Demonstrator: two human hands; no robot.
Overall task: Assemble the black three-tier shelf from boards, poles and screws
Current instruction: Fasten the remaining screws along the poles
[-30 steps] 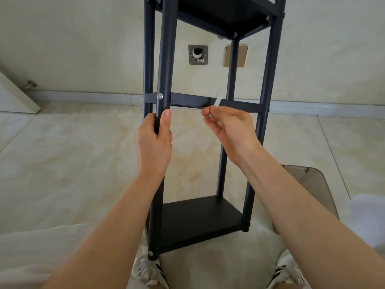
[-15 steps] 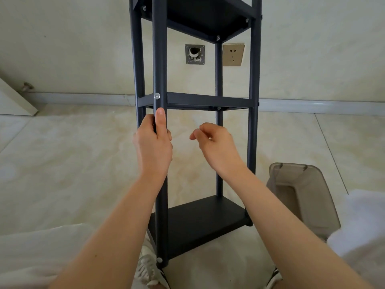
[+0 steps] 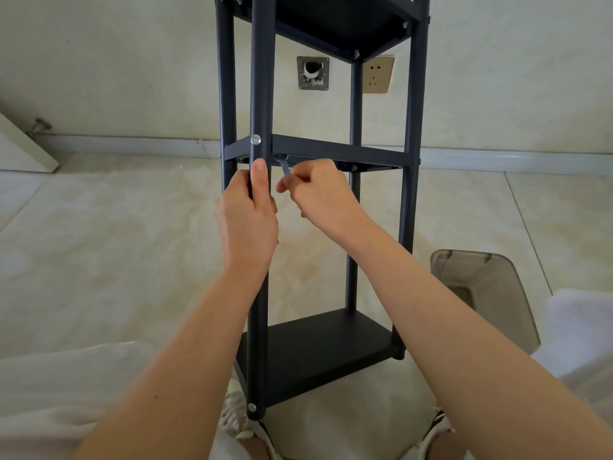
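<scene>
Fingers: left hand (image 3: pixel 247 220) grasps front pole (image 3: pixel 262 94), right hand (image 3: pixel 320 190) pinches hex key (image 3: pixel 284 166) under middle board's (image 3: pixel 338 151) front-left corner | advice: brace pole, small square turns.

Wall (image 3: pixel 132 61): pale cream, plain, lit by soft light.
Socket (image 3: pixel 377 74): gold, on the wall at 12 o'clock.
Metal plate (image 3: pixel 312 73): square, with a hole, just left of the socket.
Baseboard (image 3: pixel 132 142): light strip where wall meets floor.
Floor (image 3: pixel 99 244): shiny cream tiles.
Bin (image 3: pixel 484 290): brown, see-through, at 4 o'clock.
</scene>
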